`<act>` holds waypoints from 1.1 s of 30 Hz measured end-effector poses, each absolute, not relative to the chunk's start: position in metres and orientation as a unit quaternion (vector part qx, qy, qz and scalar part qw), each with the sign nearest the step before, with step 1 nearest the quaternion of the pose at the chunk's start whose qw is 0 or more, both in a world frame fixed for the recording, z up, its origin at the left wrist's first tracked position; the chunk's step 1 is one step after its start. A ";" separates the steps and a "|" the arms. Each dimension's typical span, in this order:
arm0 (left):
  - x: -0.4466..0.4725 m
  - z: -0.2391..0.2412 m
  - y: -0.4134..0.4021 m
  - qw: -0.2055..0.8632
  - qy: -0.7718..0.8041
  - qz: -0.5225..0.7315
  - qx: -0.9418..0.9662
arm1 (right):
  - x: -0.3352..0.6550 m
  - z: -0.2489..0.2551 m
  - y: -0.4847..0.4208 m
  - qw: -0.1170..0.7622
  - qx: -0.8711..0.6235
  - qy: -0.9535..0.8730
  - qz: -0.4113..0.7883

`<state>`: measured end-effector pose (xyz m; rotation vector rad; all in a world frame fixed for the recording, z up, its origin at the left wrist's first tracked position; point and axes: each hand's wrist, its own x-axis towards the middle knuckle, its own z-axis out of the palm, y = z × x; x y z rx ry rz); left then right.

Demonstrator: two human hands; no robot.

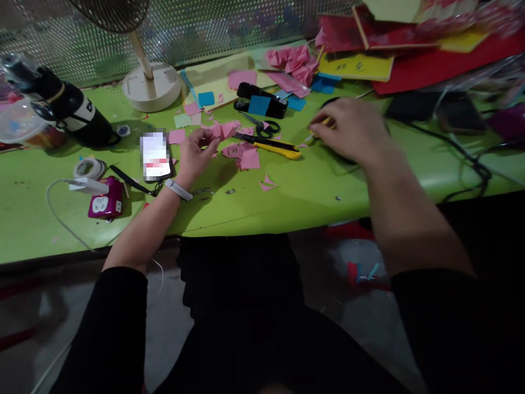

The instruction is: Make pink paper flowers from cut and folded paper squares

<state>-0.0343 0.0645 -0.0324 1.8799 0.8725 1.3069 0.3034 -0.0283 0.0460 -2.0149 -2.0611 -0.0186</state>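
My left hand (198, 156), with a white band at the wrist, pinches a folded piece of pink paper (223, 130) above the green table. My right hand (342, 128) is closed on a small yellow object with a pale tip (328, 122); blur hides its kind. Beneath that hand lies a dark rounded thing, mostly covered. Between the hands are a yellow utility knife (279, 149), black-handled scissors (266, 128) and torn pink paper scraps (248, 158). Just behind them sits a black stapler (262, 101) with a blue paper square across it.
A phone (155, 156), tape roll (89, 168), purple plug adapter (107, 198) and black bottle (76, 106) are on the left. A fan base (151, 86) stands behind. Crumpled pink paper (293, 61), red sheets (451, 65) and black cables (467, 156) occupy the back and right.
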 end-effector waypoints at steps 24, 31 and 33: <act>-0.014 -0.003 0.013 0.422 0.364 0.455 0.694 | 0.208 0.019 -0.024 0.331 -0.494 -0.755 0.277; -0.012 -0.003 0.011 0.451 0.364 0.465 0.669 | 0.202 0.021 -0.031 0.389 -0.490 -0.717 0.307; -0.010 -0.003 0.010 0.466 0.355 0.460 0.668 | 0.201 0.018 -0.030 0.396 -0.493 -0.716 0.294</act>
